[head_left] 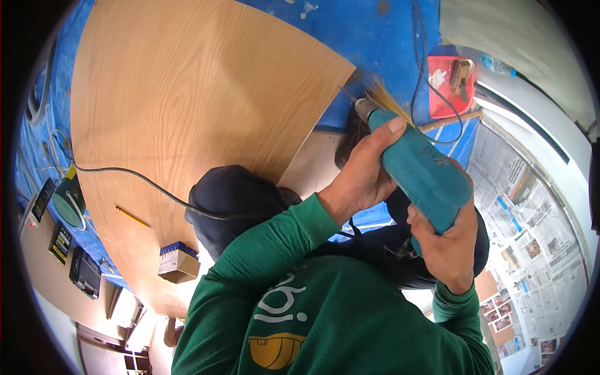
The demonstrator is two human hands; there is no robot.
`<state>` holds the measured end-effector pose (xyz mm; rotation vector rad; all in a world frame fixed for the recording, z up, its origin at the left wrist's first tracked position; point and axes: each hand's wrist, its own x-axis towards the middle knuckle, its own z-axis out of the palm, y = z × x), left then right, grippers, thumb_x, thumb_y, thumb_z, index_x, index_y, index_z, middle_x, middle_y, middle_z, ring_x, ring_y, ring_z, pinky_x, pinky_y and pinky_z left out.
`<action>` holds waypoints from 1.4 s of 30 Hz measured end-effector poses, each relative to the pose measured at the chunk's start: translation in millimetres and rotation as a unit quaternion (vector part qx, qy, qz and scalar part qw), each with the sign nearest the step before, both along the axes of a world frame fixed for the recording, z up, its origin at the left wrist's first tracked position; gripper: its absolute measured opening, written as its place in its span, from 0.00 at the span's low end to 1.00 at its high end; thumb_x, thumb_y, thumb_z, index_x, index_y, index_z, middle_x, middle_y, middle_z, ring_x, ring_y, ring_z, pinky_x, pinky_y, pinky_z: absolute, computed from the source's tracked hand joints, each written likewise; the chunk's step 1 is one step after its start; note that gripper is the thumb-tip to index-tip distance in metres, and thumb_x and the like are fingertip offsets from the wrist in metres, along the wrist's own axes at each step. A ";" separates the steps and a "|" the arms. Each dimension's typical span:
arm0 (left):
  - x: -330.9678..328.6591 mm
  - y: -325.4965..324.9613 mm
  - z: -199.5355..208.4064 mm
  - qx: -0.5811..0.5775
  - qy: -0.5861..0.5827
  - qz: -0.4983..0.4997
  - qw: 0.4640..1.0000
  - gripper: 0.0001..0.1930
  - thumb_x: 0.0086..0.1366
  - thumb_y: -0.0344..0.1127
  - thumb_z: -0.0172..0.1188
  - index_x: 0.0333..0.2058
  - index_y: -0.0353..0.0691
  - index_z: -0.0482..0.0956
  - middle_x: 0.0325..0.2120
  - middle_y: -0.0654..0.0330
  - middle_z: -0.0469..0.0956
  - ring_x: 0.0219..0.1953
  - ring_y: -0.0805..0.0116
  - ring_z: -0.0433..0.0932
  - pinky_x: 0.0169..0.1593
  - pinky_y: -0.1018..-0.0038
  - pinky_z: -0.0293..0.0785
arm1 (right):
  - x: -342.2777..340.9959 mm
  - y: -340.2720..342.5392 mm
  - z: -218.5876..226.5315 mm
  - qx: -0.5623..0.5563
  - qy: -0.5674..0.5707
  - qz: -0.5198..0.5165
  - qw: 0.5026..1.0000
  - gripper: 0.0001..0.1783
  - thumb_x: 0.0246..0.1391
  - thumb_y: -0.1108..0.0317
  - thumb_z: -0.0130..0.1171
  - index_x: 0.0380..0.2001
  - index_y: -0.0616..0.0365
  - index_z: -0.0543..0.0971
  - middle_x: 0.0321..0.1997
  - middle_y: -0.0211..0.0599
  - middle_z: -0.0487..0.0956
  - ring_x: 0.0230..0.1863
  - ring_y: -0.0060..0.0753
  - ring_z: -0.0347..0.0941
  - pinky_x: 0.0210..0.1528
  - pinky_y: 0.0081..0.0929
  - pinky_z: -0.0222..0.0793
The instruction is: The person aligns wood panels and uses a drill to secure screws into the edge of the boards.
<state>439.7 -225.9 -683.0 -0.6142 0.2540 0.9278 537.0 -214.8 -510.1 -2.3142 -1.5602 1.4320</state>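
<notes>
A teal power drill (424, 169) is in both my hands, its chuck pointing up and left past the right edge of a large wood-grain board (194, 94). My left hand (365, 169) wraps the front of the drill body, with the thumb along its top. At the rear, my right hand (451, 253) is closed round the handle; its fingers on the trigger side are mostly hidden. A thin bit seems to stick out of the chuck near the board's corner, but I cannot tell whether it touches anything.
My knee (231, 200) is on the board, with a dark cord (134, 170) running across. A pencil (132, 216) and open small box (178, 265) lie there. Right are a straw broom (389, 103), a red dustpan (439, 107) holding a wooden block, and newspapers (525, 225). Blue sheeting (356, 25) covers the floor.
</notes>
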 end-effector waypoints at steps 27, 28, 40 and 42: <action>-0.4 2.0 -5.7 0.007 -0.021 0.021 1.000 0.26 0.74 0.54 0.64 0.55 0.36 0.74 0.49 0.55 0.80 0.53 0.62 0.83 0.62 0.59 0.81 | 3.8 5.4 -4.2 0.018 0.004 0.049 0.999 0.42 0.54 0.86 0.58 0.74 0.62 0.61 0.43 0.35 0.79 0.35 0.20 0.76 0.37 0.22 0.76; -0.2 2.2 -5.9 0.009 -0.018 0.022 1.000 0.27 0.74 0.54 0.64 0.55 0.36 0.74 0.49 0.55 0.80 0.53 0.62 0.83 0.62 0.59 0.81 | 3.5 6.2 -4.2 0.017 0.003 0.049 0.999 0.43 0.54 0.86 0.58 0.74 0.62 0.61 0.43 0.36 0.79 0.35 0.20 0.76 0.37 0.22 0.76; -1.8 1.3 -21.3 -0.010 -0.033 0.014 0.999 0.28 0.73 0.56 0.65 0.56 0.40 0.72 0.49 0.56 0.78 0.53 0.62 0.81 0.62 0.57 0.80 | -8.9 17.0 -17.5 0.024 -0.019 0.086 0.996 0.40 0.54 0.84 0.62 0.72 0.62 0.65 0.49 0.37 0.82 0.45 0.23 0.80 0.47 0.25 0.79; -0.9 1.6 -21.3 -0.024 -0.034 0.013 0.999 0.28 0.73 0.57 0.65 0.56 0.40 0.72 0.49 0.56 0.78 0.53 0.63 0.82 0.62 0.58 0.80 | -6.2 20.3 -17.9 0.029 -0.022 0.108 0.994 0.40 0.54 0.84 0.62 0.71 0.62 0.66 0.49 0.37 0.82 0.45 0.23 0.80 0.48 0.25 0.79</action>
